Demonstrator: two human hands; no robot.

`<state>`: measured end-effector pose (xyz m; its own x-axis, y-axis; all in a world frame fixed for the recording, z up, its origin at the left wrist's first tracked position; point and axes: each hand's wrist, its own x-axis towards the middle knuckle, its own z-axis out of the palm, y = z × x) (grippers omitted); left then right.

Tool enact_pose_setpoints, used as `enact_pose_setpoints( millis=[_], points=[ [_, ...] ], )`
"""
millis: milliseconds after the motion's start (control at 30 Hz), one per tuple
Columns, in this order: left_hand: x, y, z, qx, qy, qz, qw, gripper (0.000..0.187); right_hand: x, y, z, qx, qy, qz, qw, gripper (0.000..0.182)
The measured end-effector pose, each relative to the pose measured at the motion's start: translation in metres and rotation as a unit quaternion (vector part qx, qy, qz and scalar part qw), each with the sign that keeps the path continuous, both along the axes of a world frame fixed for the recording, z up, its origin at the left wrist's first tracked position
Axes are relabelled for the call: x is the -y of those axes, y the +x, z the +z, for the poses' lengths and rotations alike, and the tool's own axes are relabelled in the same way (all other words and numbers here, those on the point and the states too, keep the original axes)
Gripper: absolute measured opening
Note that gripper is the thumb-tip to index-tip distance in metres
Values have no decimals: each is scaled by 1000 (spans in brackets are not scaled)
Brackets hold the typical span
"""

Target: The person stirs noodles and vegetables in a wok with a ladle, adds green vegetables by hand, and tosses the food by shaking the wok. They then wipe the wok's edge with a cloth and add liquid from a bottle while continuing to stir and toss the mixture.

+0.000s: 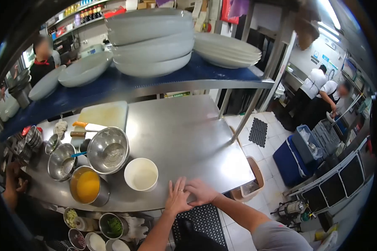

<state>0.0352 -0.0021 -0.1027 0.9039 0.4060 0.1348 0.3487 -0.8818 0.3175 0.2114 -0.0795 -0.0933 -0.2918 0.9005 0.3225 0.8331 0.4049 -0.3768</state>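
My left hand (178,199) is over the front edge of the steel table, its fingers stretched out and a ring on one of them. Against its side rests my right hand (202,193), with fingertips partly hidden where the two hands meet. Nothing shows held in either one. Closest to them on the table is a white plastic tub (141,175). Left of the tub are a steel pot of orange-yellow liquid (88,187) and a tilted steel mixing bowl (109,149).
A cutting board (109,114) carries an orange-handled knife (89,125). Bowls (151,47) and plates (227,48) stand on the blue-topped shelf (167,77) above. Another person's hand (21,184) is at far left. Two people work at right, beyond crates (310,142). A bin (251,184) stands beside the table.
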Motion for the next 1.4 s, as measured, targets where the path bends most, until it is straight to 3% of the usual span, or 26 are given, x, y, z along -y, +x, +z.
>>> enact_pose_setpoints(
  millis=[167,367,467,600,700,900,967,1167,1400],
  points=[
    [-7,2,-1,19,-11,-15,1000,77,-7,5,-2,-31,-17,11,999,64],
    [-11,5,-10,29,-13,-9,999,83,-9,7,5,-38,-93,13,995,66],
    [-10,6,21,12,-90,-23,996,75,-14,5,14,-24,-79,-3,997,65],
    [-13,5,19,-8,-57,-36,998,74,-15,5,15,-37,-104,6,994,62],
    [-11,3,28,-32,-68,-42,996,80,-12,6,2,-58,-73,12,996,62],
    [-10,2,-1,1,2,-18,1000,77,-13,11,-9,-45,-39,39,997,64],
    [-7,1,-5,13,12,-13,1000,75,-9,6,10,-19,-58,10,998,63],
    [-7,0,-2,6,-39,-12,999,73,-7,-2,0,-27,3,-21,999,62],
    [1,-1,-5,14,13,-15,1000,67,-6,-8,-10,39,9,-47,998,56]
  ],
)
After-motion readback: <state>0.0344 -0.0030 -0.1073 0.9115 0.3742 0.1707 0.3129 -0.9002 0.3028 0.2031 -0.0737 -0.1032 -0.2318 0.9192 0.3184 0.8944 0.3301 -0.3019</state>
